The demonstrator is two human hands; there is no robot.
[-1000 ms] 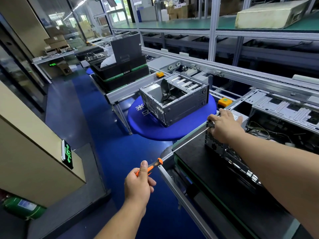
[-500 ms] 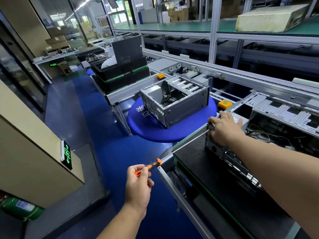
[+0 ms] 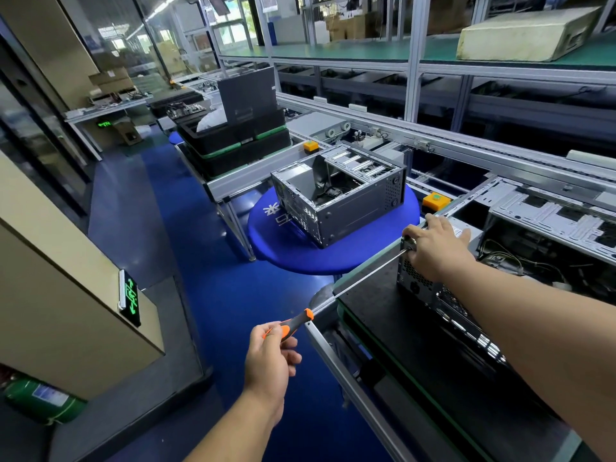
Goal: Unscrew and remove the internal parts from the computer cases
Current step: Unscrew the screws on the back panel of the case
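Item: long screwdriver [image 3: 350, 285], stiff, light, our left hand [image 3: 271, 356] gripping its orange handle; right hand [image 3: 435, 246] clasping rigid, sharp-edged computer case [image 3: 430, 291] corner, right frame.

open case [image 3: 340, 201] on stool [image 3: 290, 251], bins [image 3: 233, 145] behind

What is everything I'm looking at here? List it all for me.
Long steel-shaft screwdriver with orange-and-black handle: one, tip at the near case's corner.
Near grey metal computer case: one, on the black bench mat at right.
Open grey metal computer case: one, on the round blue table.
Stacked black trays with green edges: several, on the far bench.
Yellow push-button boxes: two, by the conveyor rail.
Beige foam block: one, top shelf.
Green cylinder: one, on the floor at left.
Left hand: grips the handle.
Right hand: steadies the near case's corner.
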